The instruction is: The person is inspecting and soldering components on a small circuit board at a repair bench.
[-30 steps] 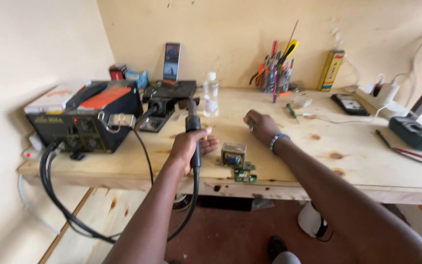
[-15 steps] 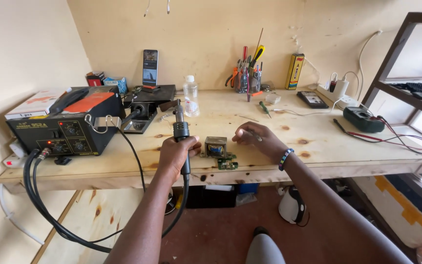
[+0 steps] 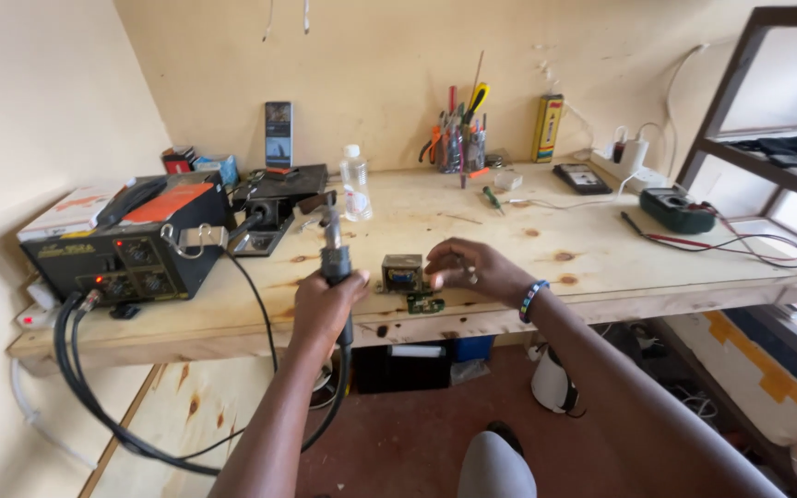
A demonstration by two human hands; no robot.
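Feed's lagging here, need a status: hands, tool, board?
Left hand gripping the hot-air handpiece, nozzle up. Right hand on the small transformer, green circuit board beside it. Nothing between tool and board.

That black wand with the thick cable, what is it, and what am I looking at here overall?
This is one view from a camera worn on a person's head, looking down at their own two bare hands over a wooden workbench. The left hand grips the black wand, upright; its thick cable loops down and back to the dark box with dials at the left. It looks like a hot-air soldering tool. The right hand rests on the bench, fingers at a small boxy part next to a green circuit board. Farther back stand a clear bottle and a cup of tools.
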